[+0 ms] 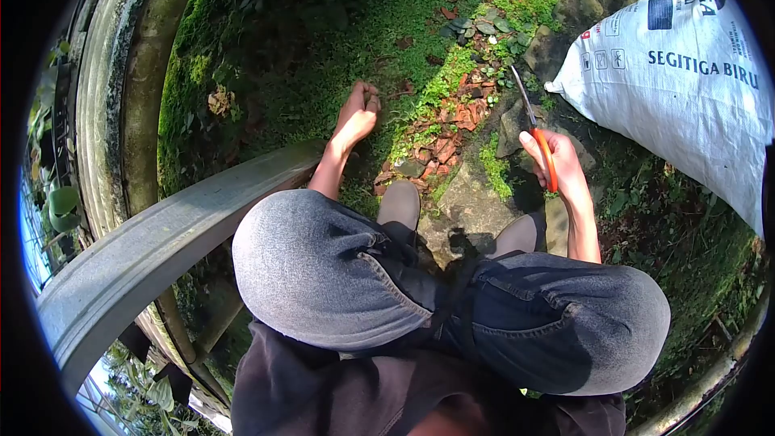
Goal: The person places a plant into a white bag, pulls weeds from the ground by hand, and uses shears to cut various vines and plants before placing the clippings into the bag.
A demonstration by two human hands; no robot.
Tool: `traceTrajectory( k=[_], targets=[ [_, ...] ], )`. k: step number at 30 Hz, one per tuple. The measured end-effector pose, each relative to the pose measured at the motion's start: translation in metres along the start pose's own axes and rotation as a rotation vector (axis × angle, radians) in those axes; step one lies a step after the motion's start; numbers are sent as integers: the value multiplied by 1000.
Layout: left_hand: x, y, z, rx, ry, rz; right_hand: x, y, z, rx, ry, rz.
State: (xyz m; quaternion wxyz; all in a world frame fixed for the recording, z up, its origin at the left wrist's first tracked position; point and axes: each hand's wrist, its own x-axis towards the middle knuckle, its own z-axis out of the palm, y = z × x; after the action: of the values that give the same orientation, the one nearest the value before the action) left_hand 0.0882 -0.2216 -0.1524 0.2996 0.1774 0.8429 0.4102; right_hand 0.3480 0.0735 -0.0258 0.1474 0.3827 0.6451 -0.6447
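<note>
Orange-handled scissors (542,149) are in my right hand (560,163), with their blades pointing up and slightly left over the stones. The blades look closed together. My left hand (360,115) is over the low green plants (379,56), its fingers curled inward. Whether anything is between those fingers is too small to tell. Between my hands lies a patch of reddish-brown chips (470,109), with bright green growth along its left side.
A full white sack (662,81) with printed lettering lies at the right. Flat stones (468,206) are around my shoes (399,203). A grey rail (178,230) runs along the left, near a mossy edge (190,73).
</note>
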Motion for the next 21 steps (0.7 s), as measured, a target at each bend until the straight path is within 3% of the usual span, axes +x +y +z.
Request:
traceTrajectory(
  k=[2, 6, 13, 19, 21],
  targets=[
    [-4, 4, 5, 217, 65, -4, 0, 0, 0, -6, 3, -5],
    [-20, 41, 4, 392, -117, -31, 0, 0, 0, -9, -2, -19],
    [-22, 24, 6, 507, -62, 477, -2, -1, 0, 0, 9, -8],
    [-16, 19, 18, 472, -86, 298, -1, -1, 2, -4, -4, -17],
    [-13, 18, 19, 378, -23, 320, -1, -1, 1, 2, -4, -9]
  ],
)
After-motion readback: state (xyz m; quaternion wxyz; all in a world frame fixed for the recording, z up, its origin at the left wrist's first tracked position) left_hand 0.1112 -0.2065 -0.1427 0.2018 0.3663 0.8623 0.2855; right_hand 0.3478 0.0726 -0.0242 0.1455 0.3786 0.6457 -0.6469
